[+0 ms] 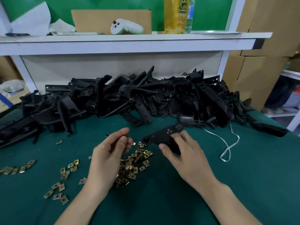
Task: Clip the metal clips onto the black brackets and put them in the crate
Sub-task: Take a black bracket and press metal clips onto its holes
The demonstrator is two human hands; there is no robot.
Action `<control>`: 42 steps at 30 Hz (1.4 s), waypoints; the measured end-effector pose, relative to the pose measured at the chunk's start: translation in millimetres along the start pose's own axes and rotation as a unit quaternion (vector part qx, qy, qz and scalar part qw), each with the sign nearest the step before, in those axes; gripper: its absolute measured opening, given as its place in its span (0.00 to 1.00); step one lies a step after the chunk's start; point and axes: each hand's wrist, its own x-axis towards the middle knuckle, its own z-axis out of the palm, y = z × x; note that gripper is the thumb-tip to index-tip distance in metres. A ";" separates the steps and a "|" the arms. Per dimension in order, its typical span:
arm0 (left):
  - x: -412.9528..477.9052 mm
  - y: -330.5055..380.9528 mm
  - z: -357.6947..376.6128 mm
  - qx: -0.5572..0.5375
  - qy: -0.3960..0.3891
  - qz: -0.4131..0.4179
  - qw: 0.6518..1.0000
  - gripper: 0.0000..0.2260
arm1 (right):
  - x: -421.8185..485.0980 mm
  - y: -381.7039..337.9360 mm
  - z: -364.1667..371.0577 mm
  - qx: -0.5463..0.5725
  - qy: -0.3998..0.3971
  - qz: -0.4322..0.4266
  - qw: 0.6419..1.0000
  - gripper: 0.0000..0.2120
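- Over green mat (243,184), centre: right hand (183,153) grips black bracket (162,135), thumb at its near edge, fingers curled over the top
- bracket is tilted, round end pointing left, just above the clip pile
- left hand (110,155) just left of it, fingers curled, fingertips pinching one metal clip (133,144)
- that clip is near the bracket's round end, not touching it
- loose clip pile (134,166) lies on the mat between both hands
- scattered clips (65,172) further left on the mat, a few in a row by the left edge
- bracket heap (129,95) along the back of the mat, nearly full width
- white string (227,143) looped on the mat, right of the right hand
- shelf (162,38) above the heap carries white controller (126,26), yellow bottle (176,15), cardboard sheet (97,18)
- cardboard boxes (259,62) stacked at far right
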 end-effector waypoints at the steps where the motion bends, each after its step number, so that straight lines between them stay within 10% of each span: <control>1: 0.0 -0.3 -0.4 -0.006 -0.009 -0.006 1.000 0.12 | 0.3 1.1 1.0 -0.006 -0.002 0.000 1.000 0.21; 9: -1.6 2.6 0.3 -0.109 -0.002 -0.080 0.991 0.11 | -0.5 5.1 1.9 -0.038 -0.060 0.033 0.997 0.36; 21: 6.7 12.5 -7.3 -0.453 0.009 -0.296 0.841 0.07 | -0.9 5.7 5.4 -0.086 -0.140 -0.012 0.986 0.36; 42: 10.5 7.4 -3.6 -0.436 0.018 -0.284 0.854 0.11 | -0.7 4.4 4.0 -0.071 -0.140 -0.005 0.988 0.34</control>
